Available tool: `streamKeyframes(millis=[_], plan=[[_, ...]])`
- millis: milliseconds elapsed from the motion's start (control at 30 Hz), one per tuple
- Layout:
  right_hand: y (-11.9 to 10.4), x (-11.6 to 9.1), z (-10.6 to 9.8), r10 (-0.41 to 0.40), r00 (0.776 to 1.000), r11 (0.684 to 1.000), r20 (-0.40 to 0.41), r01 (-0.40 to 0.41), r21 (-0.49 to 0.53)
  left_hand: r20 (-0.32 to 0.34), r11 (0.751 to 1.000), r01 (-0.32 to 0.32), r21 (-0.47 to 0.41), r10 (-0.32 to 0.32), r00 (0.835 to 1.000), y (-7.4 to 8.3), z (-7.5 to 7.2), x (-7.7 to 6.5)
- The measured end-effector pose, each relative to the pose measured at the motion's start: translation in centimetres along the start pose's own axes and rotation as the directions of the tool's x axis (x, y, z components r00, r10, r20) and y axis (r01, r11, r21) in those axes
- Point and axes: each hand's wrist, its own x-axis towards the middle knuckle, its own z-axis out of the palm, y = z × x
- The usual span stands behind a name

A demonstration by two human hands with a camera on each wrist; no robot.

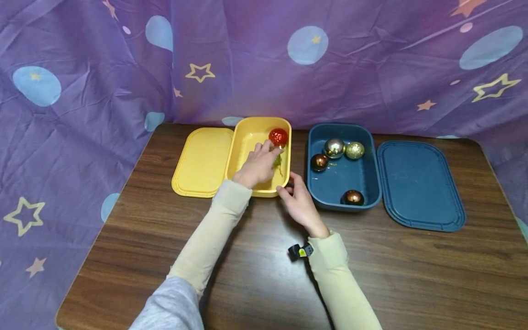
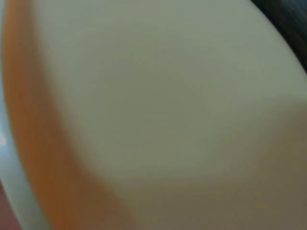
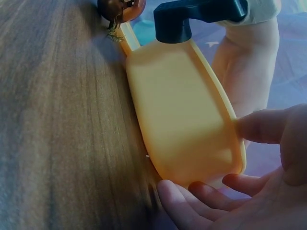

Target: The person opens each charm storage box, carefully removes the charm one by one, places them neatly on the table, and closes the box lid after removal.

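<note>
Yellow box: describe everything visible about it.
The yellow box is plastic-looking, a rounded rectangle, uncovered and upright on the wood-grain table between yellow lid and blue box. A red bauble lies in its far right corner. The left hand reaches in, partly hiding a greenish item. The right hand holds its near right corner.

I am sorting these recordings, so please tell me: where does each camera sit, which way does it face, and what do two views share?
Head: on the head, facing forward and down at table, yellow box and blue box; left hand and right hand show.
Left wrist: on that wrist, facing a blurred pale surface I cannot identify; no hand recognisable.
Right wrist: on that wrist, facing the yellow box's outside; right hand and left forearm show.
Head and right wrist share yellow box, right hand, left forearm.
</note>
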Motion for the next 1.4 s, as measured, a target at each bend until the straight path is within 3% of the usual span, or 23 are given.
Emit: streamKeyframes(millis=[167,433,933,1400], plan=[[-0.1,-0.1,0.0,0.001,1.000,1.000,-0.001,-0.001,-0.006,-0.026,0.999,0.019,0.043,-0.018,1.000,0.0,0.0,-0.3],[0.0,-0.1,0.0,-0.005,1.000,1.000,-0.002,0.005,0.013,-0.054,1.000,0.017,0.016,-0.016,0.998,-0.4,0.0,-0.6],[0.0,-0.1,-0.1,-0.008,1.000,1.000,0.002,0.008,0.000,-0.009,1.000,0.020,0.020,-0.019,1.000,-0.6,-0.1,-1.3],[-0.2,-0.2,-0.1,-0.011,1.000,1.000,-0.006,0.011,0.004,0.066,0.992,0.063,-0.110,-0.056,0.996,-1.0,-0.2,-2.3]])
